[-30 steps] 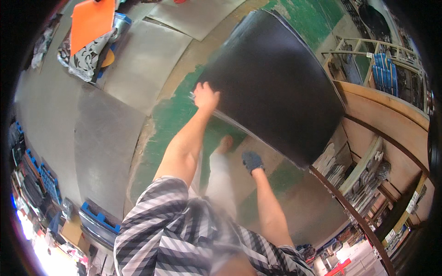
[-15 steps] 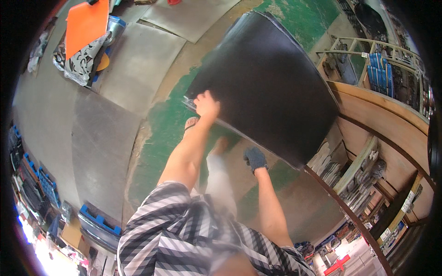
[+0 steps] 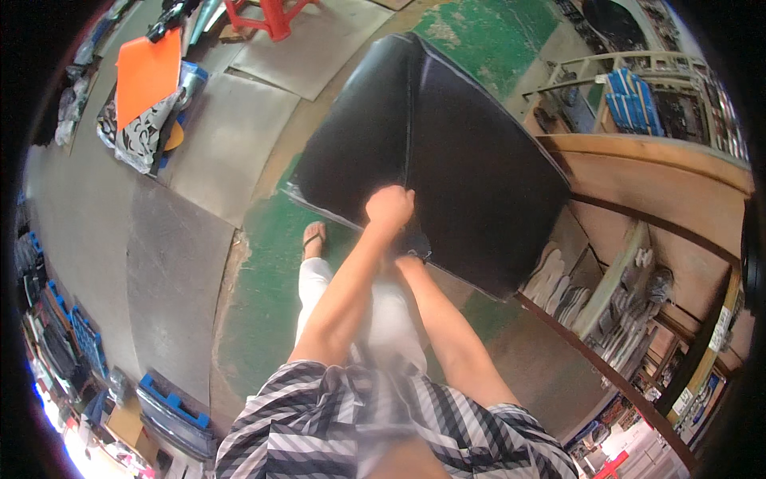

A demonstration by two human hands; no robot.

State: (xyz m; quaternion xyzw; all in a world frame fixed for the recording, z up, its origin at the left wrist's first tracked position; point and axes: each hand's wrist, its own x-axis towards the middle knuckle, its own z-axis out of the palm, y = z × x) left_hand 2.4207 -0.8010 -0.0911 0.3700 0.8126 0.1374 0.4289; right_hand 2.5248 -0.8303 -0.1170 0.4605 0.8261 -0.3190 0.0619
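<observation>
"sheeting [image 3: 495, 176], black: where is it seen?"
"under and beyond the left hand [image 3: 390, 207], which is clamped on a raised edge [image 3: 409, 144]; its fingertips are hidden."
"and the right hand [image 3: 414, 244]?"
"just beside the left; its dark glove [image 3: 416, 239] is lost against the black, so its grip cannot be told."

Well left of the left grip [image 3: 390, 207], a hand could pass over the green floor [image 3: 263, 271]; the black sheets [image 3: 487, 176] spread beyond it and to both sides, a wooden shelf [image 3: 670, 188] bars the way farther right, and the right grip [image 3: 415, 243] crowds it just below
</observation>
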